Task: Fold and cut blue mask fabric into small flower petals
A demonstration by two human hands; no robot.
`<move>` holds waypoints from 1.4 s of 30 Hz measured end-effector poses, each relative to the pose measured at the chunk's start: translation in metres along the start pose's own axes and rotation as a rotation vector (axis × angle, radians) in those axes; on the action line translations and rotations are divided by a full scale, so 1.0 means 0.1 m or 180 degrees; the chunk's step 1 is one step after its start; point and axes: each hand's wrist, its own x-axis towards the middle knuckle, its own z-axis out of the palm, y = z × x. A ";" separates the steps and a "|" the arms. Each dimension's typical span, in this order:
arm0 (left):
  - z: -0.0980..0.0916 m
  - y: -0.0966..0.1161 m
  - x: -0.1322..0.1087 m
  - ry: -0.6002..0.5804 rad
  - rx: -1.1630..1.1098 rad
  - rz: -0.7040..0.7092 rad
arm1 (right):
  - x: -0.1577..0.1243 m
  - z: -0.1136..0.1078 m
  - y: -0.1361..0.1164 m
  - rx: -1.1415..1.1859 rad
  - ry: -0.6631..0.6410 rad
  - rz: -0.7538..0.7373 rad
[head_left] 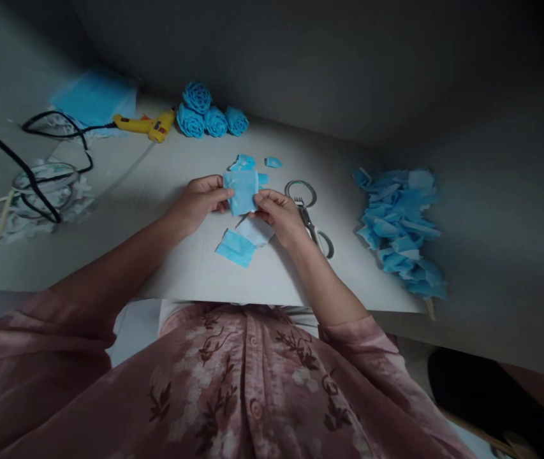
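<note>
A blue square of thin mask-like fabric [243, 192] is stretched flat between my hands, above the table. My left hand [207, 199] pinches its left edge, while my right hand [279, 213] grips the lower right corner. Beneath lie another blue square [236, 247] and a paler piece [256, 230], partly under my right hand. Small blue scraps [243, 162] rest just beyond the held square. Scissors with pale handles [317, 234] lie beside my right hand, touching or close to a thin green wire ring [301, 191].
Several blue fabric roses [203, 113] are stacked at the back, beside a yellow glue gun [157, 125] with a black cord. Flat blue sheets [94, 95] lie back left. Pale scraps and a wire coil [46, 178] sit at left. A heap of blue pieces [398, 223] lines the right edge.
</note>
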 end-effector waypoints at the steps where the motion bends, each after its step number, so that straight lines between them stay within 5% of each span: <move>1: 0.01 0.00 0.00 -0.0020 -0.0014 -0.0014 | 0.01 0.00 0.02 -0.0059 0.0082 -0.0065; 12: 0.01 0.00 0.00 -0.0073 -0.0148 -0.0155 | 0.01 0.02 0.03 -0.0590 0.0299 -0.0535; 18: 0.02 -0.05 -0.01 -0.0373 0.0307 -0.0012 | -0.02 0.04 0.02 -0.0455 0.0212 -0.0517; 42: -0.02 -0.05 0.02 -0.0258 0.0162 0.0205 | -0.04 0.07 0.00 -0.0404 -0.0087 -0.0253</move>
